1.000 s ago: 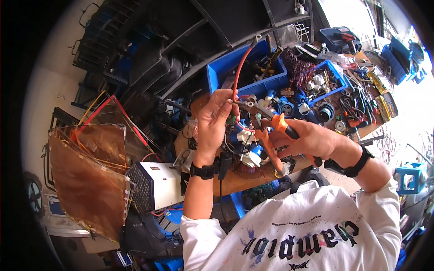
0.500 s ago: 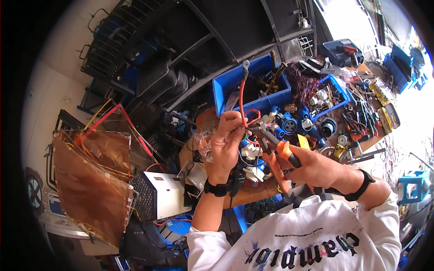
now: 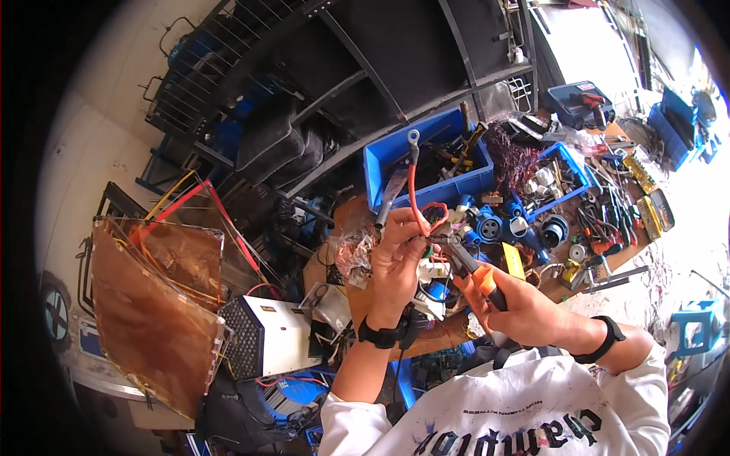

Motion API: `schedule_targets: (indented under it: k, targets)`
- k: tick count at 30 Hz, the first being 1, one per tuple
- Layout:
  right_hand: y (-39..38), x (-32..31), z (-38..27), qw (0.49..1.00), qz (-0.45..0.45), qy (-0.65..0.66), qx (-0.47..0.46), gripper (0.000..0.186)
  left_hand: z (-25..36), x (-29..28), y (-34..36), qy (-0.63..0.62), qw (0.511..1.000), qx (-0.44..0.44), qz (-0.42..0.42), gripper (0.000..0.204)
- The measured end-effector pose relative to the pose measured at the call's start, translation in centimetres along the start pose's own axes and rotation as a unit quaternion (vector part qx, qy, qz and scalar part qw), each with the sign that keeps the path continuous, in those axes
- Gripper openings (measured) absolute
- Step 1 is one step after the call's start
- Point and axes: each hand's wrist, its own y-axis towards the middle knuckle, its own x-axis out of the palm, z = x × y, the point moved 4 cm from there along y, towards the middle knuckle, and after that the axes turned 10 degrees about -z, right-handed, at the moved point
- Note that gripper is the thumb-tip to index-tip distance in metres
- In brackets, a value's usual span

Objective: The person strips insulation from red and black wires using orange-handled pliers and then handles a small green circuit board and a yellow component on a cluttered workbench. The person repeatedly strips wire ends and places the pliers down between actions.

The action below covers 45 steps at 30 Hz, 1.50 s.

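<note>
My left hand [image 3: 397, 262] pinches a red wire [image 3: 414, 199] that rises upright and ends in a metal ring lug [image 3: 413, 137]. My right hand [image 3: 521, 304] grips orange-handled pliers [image 3: 465, 263], whose jaws meet the wire beside my left fingers. Both hands are raised above a cluttered wooden bench [image 3: 346, 216]. Each wrist wears a black band.
Blue bins [image 3: 426, 186] of parts and connectors sit behind my hands, and loose hand tools [image 3: 616, 220] spread to the right. A white metal box [image 3: 270, 338] and a copper-coloured sheet in a clear frame [image 3: 156, 304] stand at the left. Dark racks [image 3: 342, 68] rise beyond.
Both hands have shifted slightly down and right in view while holding the wire and pliers. The pliers' jaws have closed in on the wire by my left fingers.
</note>
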Motion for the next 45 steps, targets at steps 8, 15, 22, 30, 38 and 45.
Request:
schedule_targets:
  k: [8, 15, 22, 30, 38, 45]
  targets:
    - [-0.7, 0.4, -0.8, 0.995, 0.033, -0.090, -0.008, 0.059, 0.1, 0.7, -0.2, -0.029, 0.999, 0.012, -0.014, 0.025]
    - [-0.7, 0.7, 1.0, 0.992, 0.056, -0.112, -0.014, 0.075, 0.2, 0.3, -0.9, -0.028, 0.999, 0.003, -0.032, 0.030]
    - [-0.4, 1.2, 0.3, 0.991, 0.070, -0.114, -0.017, 0.074, 0.2, 0.2, -1.1, -0.028, 0.999, 0.007, -0.022, 0.025]
    - [0.0, 1.5, -0.1, 0.984, 0.094, -0.150, -0.034, 0.065, 1.1, 0.2, -1.4, -0.001, 1.000, 0.005, -0.004, 0.024]
    - [0.7, 0.2, 0.7, 0.951, 0.152, -0.263, -0.052, 0.058, 2.0, 0.7, -1.3, 0.001, 1.000, -0.023, 0.015, 0.027]
    - [1.9, -1.0, 1.9, 0.909, 0.191, -0.348, -0.126, 0.065, 1.3, 0.2, -1.0, 0.007, 1.000, -0.026, 0.014, 0.027]
